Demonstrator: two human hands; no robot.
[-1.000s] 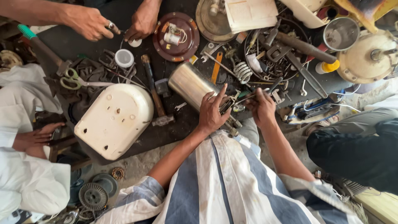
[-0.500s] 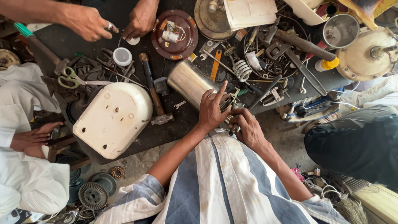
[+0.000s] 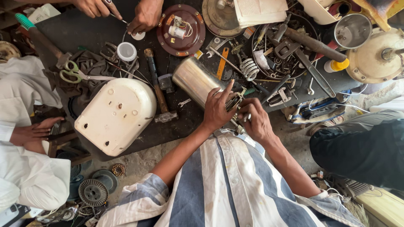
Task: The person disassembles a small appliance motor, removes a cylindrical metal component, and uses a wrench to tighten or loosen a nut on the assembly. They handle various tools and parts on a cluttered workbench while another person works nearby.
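From the head camera, the person in the striped shirt bent over a dark worktop (image 3: 84, 31) crowded with tools. The left hand (image 3: 218, 110) lay with its fingers spread and lightly curled against the near end of a shiny metal cylinder (image 3: 194, 80), which lay on its side, tilted, near the middle of the worktop. The right hand (image 3: 257, 121) was closed around a small metal part (image 3: 235, 101) held just beside the cylinder's end; what exactly it gripped was too small to tell. The two hands were almost touching.

Left of the cylinder lay a hammer (image 3: 156, 88), and beyond it a cream plastic housing (image 3: 115, 115) rested at the worktop's near edge. Scissors (image 3: 78, 75) with green handles lay on a dark cloth. At the far edge, another person's two hands (image 3: 145, 17) worked over a small white disc (image 3: 137, 35), beside a round brown plate (image 3: 182, 25).
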